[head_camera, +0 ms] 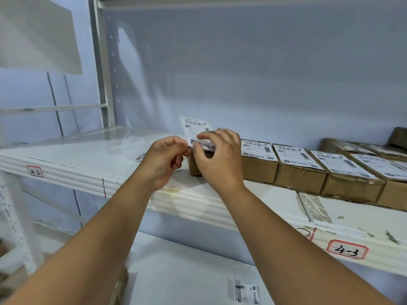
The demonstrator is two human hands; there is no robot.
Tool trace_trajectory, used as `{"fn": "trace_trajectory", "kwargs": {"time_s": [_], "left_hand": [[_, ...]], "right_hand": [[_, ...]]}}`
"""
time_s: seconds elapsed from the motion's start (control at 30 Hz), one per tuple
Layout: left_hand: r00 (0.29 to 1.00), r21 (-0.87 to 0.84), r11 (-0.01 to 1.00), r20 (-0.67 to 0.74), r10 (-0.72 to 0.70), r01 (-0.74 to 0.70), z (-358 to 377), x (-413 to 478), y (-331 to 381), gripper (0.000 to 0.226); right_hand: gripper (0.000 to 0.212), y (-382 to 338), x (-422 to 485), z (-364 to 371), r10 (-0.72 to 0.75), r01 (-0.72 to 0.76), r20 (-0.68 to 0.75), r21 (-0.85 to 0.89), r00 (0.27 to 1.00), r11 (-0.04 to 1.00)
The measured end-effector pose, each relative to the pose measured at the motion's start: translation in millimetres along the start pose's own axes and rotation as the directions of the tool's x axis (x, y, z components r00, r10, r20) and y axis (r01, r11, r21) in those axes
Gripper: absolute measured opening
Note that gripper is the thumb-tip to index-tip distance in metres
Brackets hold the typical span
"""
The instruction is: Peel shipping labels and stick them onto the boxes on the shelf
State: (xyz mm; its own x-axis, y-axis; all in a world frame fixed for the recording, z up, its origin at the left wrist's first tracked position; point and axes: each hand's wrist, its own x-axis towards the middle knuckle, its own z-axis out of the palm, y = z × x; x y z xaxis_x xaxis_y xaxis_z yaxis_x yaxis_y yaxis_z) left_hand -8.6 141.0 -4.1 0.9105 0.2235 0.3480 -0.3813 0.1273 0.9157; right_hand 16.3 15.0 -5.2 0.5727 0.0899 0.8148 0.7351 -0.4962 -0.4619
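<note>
Thin white paper, the shipping label [193,130] is held up over the leftmost cardboard box [198,164] on the shelf [88,170]. The left hand [164,160] pinches its lower edge between thumb and forefinger; the right hand [220,155] has its grip closed on the same edge just beside, apparently parting backing from sticker. Such a label is feather-light, limp and tacky once bared, so it is likely to curl or cling to itself. Best held by a corner, fingertips only. Boxes to the right [297,168] already carry labels.
</note>
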Motion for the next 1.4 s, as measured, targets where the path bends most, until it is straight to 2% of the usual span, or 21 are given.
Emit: {"fn": "trace_trajectory", "kwargs": {"time_s": [0.1, 0.27, 0.5, 0.63, 0.73, 0.8, 0.9, 1.07, 1.23, 1.4], "left_hand": [[1.000, 0.013, 1.000, -0.014, -0.001, 0.002, -0.2, 1.1, -0.8, 0.030], [1.000, 0.032, 0.999, 0.022, 0.008, -0.008, -1.8, 2.9, -3.1, 0.029], [0.993, 0.001, 0.998, 0.105, 0.059, -0.059, -2.3, 1.7, -3.5, 0.022], [0.993, 0.026, 0.997, 0.104, 0.064, -0.067, -1.1, 1.0, -3.5, 0.018], [0.996, 0.012, 0.999, 0.080, 0.042, -0.043, -0.2, -0.3, -2.0, 0.022], [0.999, -0.076, 0.997, 0.043, 0.010, -0.006, 0.1, -1.5, 0.4, 0.023], [0.995, -0.209, 0.977, -0.091, -0.051, 0.031, 1.8, -0.7, 4.7, 0.025], [0.971, -0.416, 0.909, -0.226, -0.079, -0.023, 2.0, 1.0, 5.6, 0.024], [0.910, -0.431, 0.900, -0.397, -0.117, -0.072, -3.6, 7.5, 2.2, 0.021], [0.825, -0.522, 0.836, -0.539, -0.167, -0.172, -16.5, 15.8, 3.0, 0.025]], "right_hand": [[0.013, -3.4, -2.3, 1.0, -0.055, 0.053, 0.045, 0.029, 0.997, 0.998], [0.008, -2.4, -2.3, 0.6, -0.053, 0.051, 0.072, 0.025, 0.996, 0.998], [0.010, -3.1, -0.6, -2.5, 0.004, -0.005, 0.080, 0.015, 0.997, 1.000], [0.011, -5.7, -0.7, -6.6, 0.060, -0.066, 0.094, 0.073, 0.994, 0.995], [0.012, -5.6, 0.2, -8.7, 0.110, -0.113, 0.044, 0.087, 0.993, 0.990], [0.013, -4.3, 1.0, -7.9, 0.118, -0.118, -0.002, 0.078, 0.993, 0.990], [0.013, -2.0, 2.4, -6.6, 0.108, -0.102, -0.078, 0.079, 0.991, 0.992], [0.014, -1.4, 3.3, -8.2, 0.139, -0.117, -0.161, 0.139, 0.977, 0.983], [0.014, -2.1, 2.1, -12.3, 0.249, -0.213, -0.135, 0.234, 0.959, 0.949], [0.012, -0.9, 3.9, -17.4, 0.310, -0.237, -0.205, 0.315, 0.929, 0.919]]}}
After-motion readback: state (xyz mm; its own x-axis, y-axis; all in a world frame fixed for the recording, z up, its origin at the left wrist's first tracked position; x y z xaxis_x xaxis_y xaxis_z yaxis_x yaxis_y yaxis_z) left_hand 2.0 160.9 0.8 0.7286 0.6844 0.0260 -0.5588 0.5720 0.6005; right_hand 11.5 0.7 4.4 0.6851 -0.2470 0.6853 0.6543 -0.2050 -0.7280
